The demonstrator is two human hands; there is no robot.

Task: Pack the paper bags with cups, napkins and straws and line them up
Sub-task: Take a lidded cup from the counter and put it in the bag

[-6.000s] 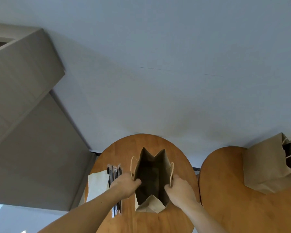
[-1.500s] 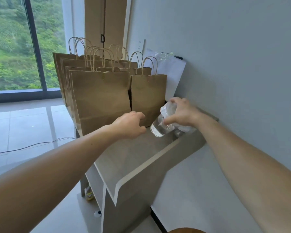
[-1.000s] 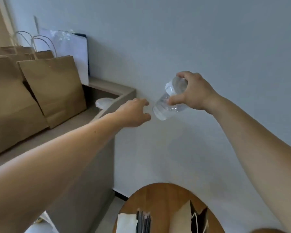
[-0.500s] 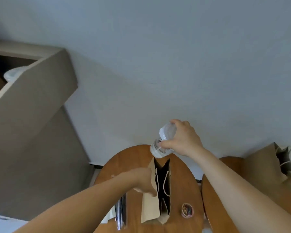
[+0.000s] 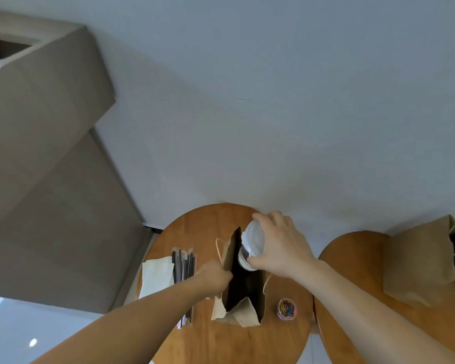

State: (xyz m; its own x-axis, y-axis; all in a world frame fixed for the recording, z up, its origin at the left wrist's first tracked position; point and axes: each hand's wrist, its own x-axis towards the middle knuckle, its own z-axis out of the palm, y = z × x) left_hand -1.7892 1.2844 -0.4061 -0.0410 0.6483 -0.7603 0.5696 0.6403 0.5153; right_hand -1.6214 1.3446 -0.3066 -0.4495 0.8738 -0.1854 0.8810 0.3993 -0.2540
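On the round wooden bench (image 5: pixel 221 342) my brown paper bag (image 5: pixel 247 311) stood open, dark inside. My left hand (image 5: pixel 214 277) pinched its left rim; my right hand (image 5: pixel 284 250) gripped a clear, white-lidded cup (image 5: pixel 254 243), tilted over the bag's mouth.

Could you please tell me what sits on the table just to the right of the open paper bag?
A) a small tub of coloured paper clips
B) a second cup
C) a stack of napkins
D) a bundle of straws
A: the small tub of coloured paper clips sits right of the open paper bag. The napkins and straws lie to its left, and the only cup is held in the right hand.
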